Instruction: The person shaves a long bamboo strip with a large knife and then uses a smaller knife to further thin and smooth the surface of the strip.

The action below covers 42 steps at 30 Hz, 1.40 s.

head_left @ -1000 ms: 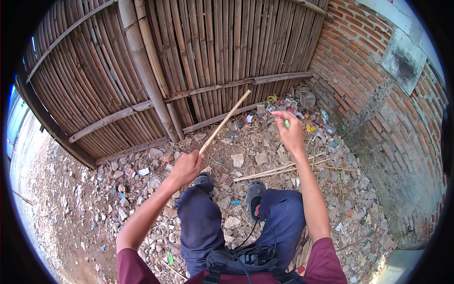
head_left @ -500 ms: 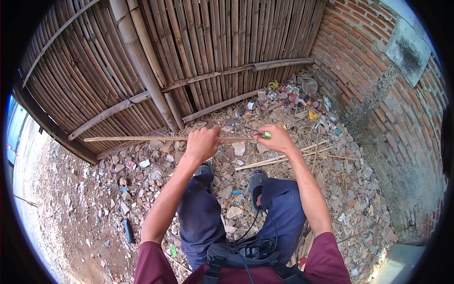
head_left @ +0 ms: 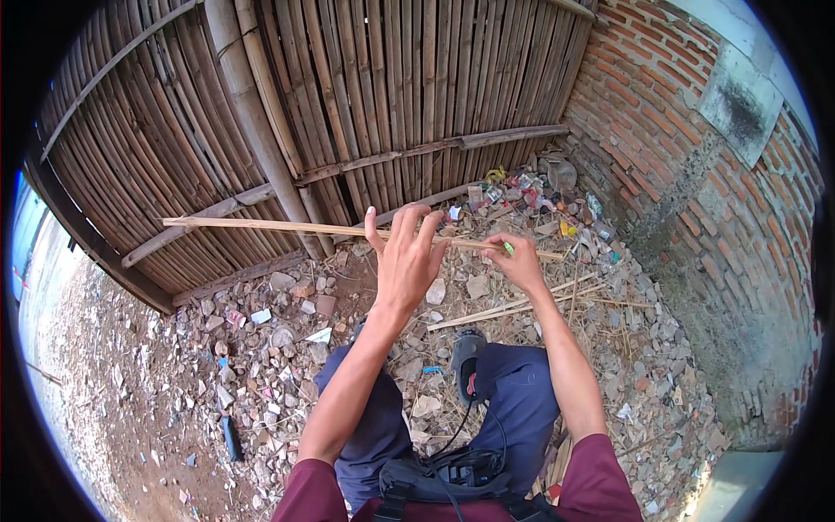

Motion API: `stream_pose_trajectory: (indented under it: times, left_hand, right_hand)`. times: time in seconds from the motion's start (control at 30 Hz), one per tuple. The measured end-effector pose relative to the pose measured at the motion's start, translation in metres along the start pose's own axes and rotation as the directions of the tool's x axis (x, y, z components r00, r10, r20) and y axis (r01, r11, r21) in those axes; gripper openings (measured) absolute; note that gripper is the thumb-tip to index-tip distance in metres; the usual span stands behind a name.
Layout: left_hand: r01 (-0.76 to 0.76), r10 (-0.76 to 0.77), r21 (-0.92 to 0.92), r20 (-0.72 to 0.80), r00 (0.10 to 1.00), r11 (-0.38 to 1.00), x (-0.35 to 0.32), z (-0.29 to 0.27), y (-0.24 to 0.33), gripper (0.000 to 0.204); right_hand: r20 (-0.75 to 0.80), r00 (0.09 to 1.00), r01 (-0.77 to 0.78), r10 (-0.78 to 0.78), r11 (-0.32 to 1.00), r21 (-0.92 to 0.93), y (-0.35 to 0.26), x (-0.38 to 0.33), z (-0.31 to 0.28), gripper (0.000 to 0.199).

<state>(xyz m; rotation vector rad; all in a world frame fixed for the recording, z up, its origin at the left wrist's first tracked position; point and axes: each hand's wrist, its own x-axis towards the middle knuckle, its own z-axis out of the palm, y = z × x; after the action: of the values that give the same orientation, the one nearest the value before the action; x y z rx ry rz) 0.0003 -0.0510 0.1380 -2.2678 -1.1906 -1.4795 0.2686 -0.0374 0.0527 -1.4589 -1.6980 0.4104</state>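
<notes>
A long, narrow bamboo strip (head_left: pixel 278 226) lies across in front of me, its left end raised against the bamboo wall. My left hand (head_left: pixel 407 265) is over the strip's middle with its fingers spread and stretched; the strip passes beneath them. My right hand (head_left: pixel 520 264) is closed around a small green-handled knife (head_left: pixel 509 249) and pinches the strip near its right end. Most of the knife is hidden by the fingers and strip.
A bamboo slat wall (head_left: pixel 391 96) stands ahead and a brick wall (head_left: pixel 661 113) on the right. Cut bamboo strips (head_left: pixel 513 309) lie on stony ground beyond my shoe (head_left: pixel 468 348). Litter (head_left: pixel 531 191) is heaped in the corner. A dark bottle-like object (head_left: pixel 231 439) lies at left.
My left hand has moved right along the strip, and its fingers have spread from a closed grip. The strip's left end has risen. My right hand has shifted slightly right and down.
</notes>
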Motion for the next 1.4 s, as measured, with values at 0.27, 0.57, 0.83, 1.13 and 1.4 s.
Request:
stream_pose_trajectory:
  times: [0.27, 0.57, 0.83, 1.13, 1.4]
  left_hand:
    - [0.366, -0.381, -0.409, 0.047, 0.923, 0.836, -0.034, 0.004, 0.008, 0.024]
    - [0.59, -0.406, -0.383, 0.461, 0.789, 0.711, -0.055, 0.048, 0.001, 0.08]
    - [0.612, -0.052, -0.408, 0.803, 0.593, 0.677, -0.061, 0.049, -0.005, 0.041]
    - [0.849, -0.072, -0.508, 0.851, 0.521, 0.142, -0.064, 0.049, 0.019, 0.04]
    - [0.681, -0.282, -0.53, 0.644, 0.711, 0.506, -0.068, 0.062, 0.018, 0.041]
  right_hand:
    - [0.01, 0.978, -0.206, 0.209, 0.951, 0.23, 0.02, -0.004, 0.002, 0.025]
    - [0.197, 0.957, -0.289, 0.214, 0.612, 0.737, -0.027, -0.008, 0.015, 0.03]
    - [0.186, 0.949, -0.292, 0.254, 0.496, 0.818, -0.066, -0.008, 0.016, 0.028]
    - [-0.031, 0.95, -0.184, 0.312, 0.634, 0.751, -0.087, 0.005, 0.009, 0.025]
    - [0.024, 0.956, -0.181, 0.292, 0.525, 0.832, -0.065, 0.008, 0.001, 0.018]
